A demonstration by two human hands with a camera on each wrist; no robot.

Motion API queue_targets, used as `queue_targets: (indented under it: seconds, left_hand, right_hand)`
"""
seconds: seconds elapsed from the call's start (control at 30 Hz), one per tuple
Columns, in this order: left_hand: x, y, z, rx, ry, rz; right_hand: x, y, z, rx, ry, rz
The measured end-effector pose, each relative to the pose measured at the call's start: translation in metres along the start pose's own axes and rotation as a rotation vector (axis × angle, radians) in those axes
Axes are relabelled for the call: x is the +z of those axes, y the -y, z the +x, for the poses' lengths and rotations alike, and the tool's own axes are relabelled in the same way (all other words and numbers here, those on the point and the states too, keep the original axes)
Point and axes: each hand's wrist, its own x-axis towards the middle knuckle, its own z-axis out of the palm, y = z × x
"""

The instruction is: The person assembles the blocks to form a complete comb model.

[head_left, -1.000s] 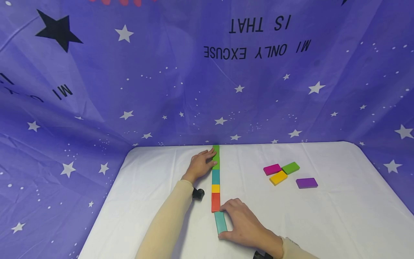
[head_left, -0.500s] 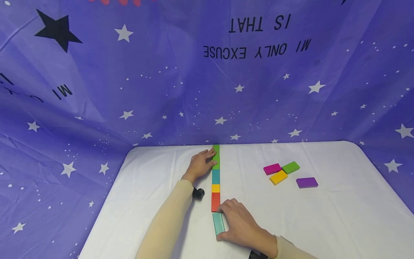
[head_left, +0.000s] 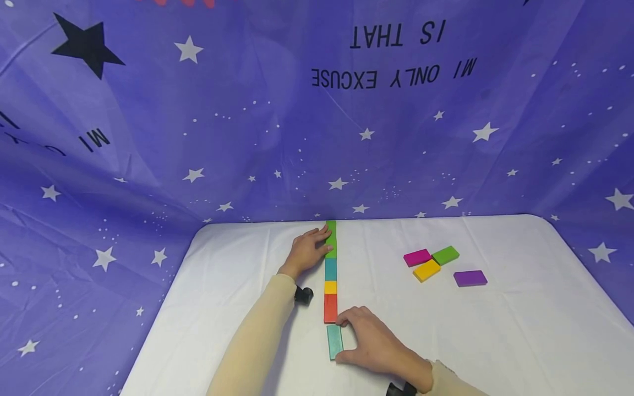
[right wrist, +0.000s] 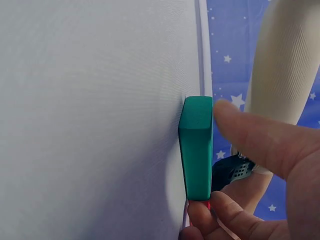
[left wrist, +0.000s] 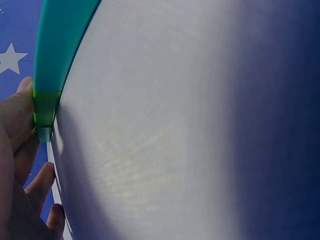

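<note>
A row of flat coloured blocks runs away from me in the head view. Farthest is a green stretch (head_left: 331, 242), then a blue block (head_left: 331, 269), a yellow one (head_left: 330, 287) and a red block (head_left: 330, 308). My left hand (head_left: 306, 253) rests fingers and thumb on the green stretch, from its left side. Just nearer than the red block lies a teal block (head_left: 334, 342), with a narrow gap between them. My right hand (head_left: 373, 344) has thumb and index finger curved about its two ends. In the right wrist view, the thumb (right wrist: 235, 120) lies beside one end of this block.
To the right on the white table (head_left: 396, 308) lie a magenta block (head_left: 417, 257), a green block (head_left: 446, 255) and a yellow block (head_left: 427, 270) in a cluster. A purple block (head_left: 470, 278) lies apart. Behind hangs a purple star-patterned cloth (head_left: 277, 143).
The teal block has slid left and turned straighter, nearly in line with the row. My right hand went left with it, then eased slightly right. The left hand stays put.
</note>
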Motion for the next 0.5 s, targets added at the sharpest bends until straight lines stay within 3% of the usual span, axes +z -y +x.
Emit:
queue_targets:
  seconds: [0.5]
  left_hand:
    - [-0.0002,0.0000,-0.0005,-0.003,-0.003,-0.011]
  right_hand:
    - [0.0066,0.0035,0.0031,-0.083,-0.092,-0.053]
